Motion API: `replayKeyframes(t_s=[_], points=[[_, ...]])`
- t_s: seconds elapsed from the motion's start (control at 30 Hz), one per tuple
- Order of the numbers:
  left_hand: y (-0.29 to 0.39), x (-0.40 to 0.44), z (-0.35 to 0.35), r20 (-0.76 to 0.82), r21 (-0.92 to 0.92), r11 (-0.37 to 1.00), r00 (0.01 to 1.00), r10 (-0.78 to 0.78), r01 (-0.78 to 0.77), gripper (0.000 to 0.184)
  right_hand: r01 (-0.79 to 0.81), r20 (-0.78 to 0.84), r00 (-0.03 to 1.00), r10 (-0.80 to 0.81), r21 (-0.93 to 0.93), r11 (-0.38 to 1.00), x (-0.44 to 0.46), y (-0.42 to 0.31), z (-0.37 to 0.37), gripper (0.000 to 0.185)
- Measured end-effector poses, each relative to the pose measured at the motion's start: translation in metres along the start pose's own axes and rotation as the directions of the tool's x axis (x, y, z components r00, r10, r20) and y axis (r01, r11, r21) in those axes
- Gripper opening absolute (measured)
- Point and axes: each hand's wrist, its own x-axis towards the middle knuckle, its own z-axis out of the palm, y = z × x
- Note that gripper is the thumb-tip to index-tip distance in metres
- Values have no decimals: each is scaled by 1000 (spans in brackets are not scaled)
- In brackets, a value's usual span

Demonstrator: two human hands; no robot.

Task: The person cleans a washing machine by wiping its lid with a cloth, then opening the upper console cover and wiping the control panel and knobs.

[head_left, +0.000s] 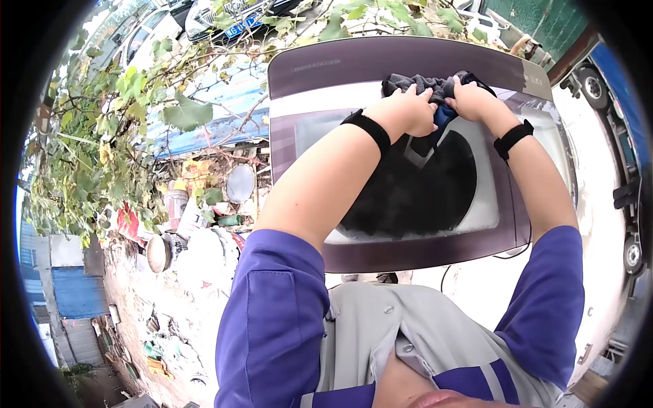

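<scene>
A dark grey and blue cloth point(443, 86) lies bunched on the far part of a purple-brown top-loading washing machine point(320, 64), just beyond its dark window point(422, 197), with the left hand point(413, 114) curled over the left of the bundle and the right hand point(474, 102) gripping its right between thumb and fingers. Each wrist wears a black wristband point(371, 130). Left of the machine hangs a leafy vine point(187, 112), with a round pan point(159, 253) among clutter nearer, a parked car point(224, 17) far off, and a vehicle wheel point(593, 88) to the right.
</scene>
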Motion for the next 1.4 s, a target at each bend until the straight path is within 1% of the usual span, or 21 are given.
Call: replayKeyframes(t_s=[0.1, 0.2, 0.37, 0.43, 0.5, 0.53, 0.63, 0.67, 0.7, 0.77, 0.8, 0.83, 0.9, 1.0, 1.03, 1.1, 1.2, 1.3, 1.33, 1.37, 1.4], points=[[-29, -20, 6, -19, -44, 999, 1000, 8, -9, 62, 73, -69, 995, -76, -48, 996, 12, -25, 0, 74], [-73, -53, 20, -89, -103, 995, 996, -3, -6, 60, 147, -97, 985, -143, 34, 989, 20, -70, -16, 71], [-125, -136, 42, -179, -190, 980, 979, -93, 58, 59, 356, -75, 928, -365, -110, 928, 21, -164, -58, 60], [-137, -170, 50, -217, -227, 972, 969, -120, 69, 52, 431, -70, 893, -445, -156, 889, 27, -198, -68, 51], [-145, -199, 61, -305, -233, 969, 940, -149, 78, 45, 442, 14, 894, -447, -193, 876, 53, -232, -67, 46], [-145, -214, 65, -332, -284, 954, 923, -195, 99, 42, 498, 48, 862, -505, -275, 822, 56, -249, -72, 43], [-152, -246, 90, -453, -396, 910, 835, -314, 128, 34, 631, 36, 730, -682, -416, 654, 68, -295, -78, 27], [-151, -253, 103, -527, -410, 903, 775, -349, 128, 30, 604, 21, 744, -667, -447, 660, 68, -312, -79, 18], [-147, -260, 114, -595, -425, 896, 707, -382, 127, 28, 558, -96, 799, -594, -251, 791, 46, -325, -89, 17], [-134, -279, 118, -632, -472, 877, 661, -405, 87, 15, 632, -199, 730, -654, -169, 757, 28, -349, -92, 26], [-127, -290, 114, -494, -563, 811, 722, -484, 159, 17, 773, -242, 628, -740, 82, 629, 28, -355, -82, 30], [-120, -302, 109, -344, -630, 738, 765, -545, 243, 19, 849, -324, 518, -792, 310, 428, 32, -363, -66, 34], [-118, -319, 126, -435, -535, 811, 746, -504, 237, 20, 900, -432, 420, -798, 313, 303, 22, -371, -48, 35], [-113, -334, 111, -577, -457, 865, 671, -465, 207, 30, 943, -619, 321, -717, 142, 300, -1, -343, -65, 49], [-108, -330, 94, -625, -461, 871, 636, -454, 169, 34, 925, -650, 347, -676, 120, 360, -5, -331, -74, 54], [-104, -308, 70, -714, -395, 915, 598, -363, 84, 33, 916, -769, 310, -559, 83, 393, -21, -297, -86, 57], [-88, -266, 32, -684, -289, 956, 710, -167, -53, 37, 837, -845, 358, -398, 101, 538, -39, -243, -78, 60], [-80, -221, 29, -464, -137, 985, 885, 34, -110, 42, 670, -770, 565, -294, 221, 709, -49, -191, -45, 60], [-81, -203, 34, -358, -63, 981, 922, 148, -182, 42, 565, -714, 647, -267, 213, 797, -51, -177, -31, 58], [-77, -190, 42, -214, 15, 988, 964, 155, -155, 44, 451, -654, 721, -228, 193, 872, -53, -165, -18, 57], [-62, -184, 38, -153, 88, 992, 983, 97, -85, 44, 388, -620, 767, -165, 244, 889, -56, -159, -2, 55]])
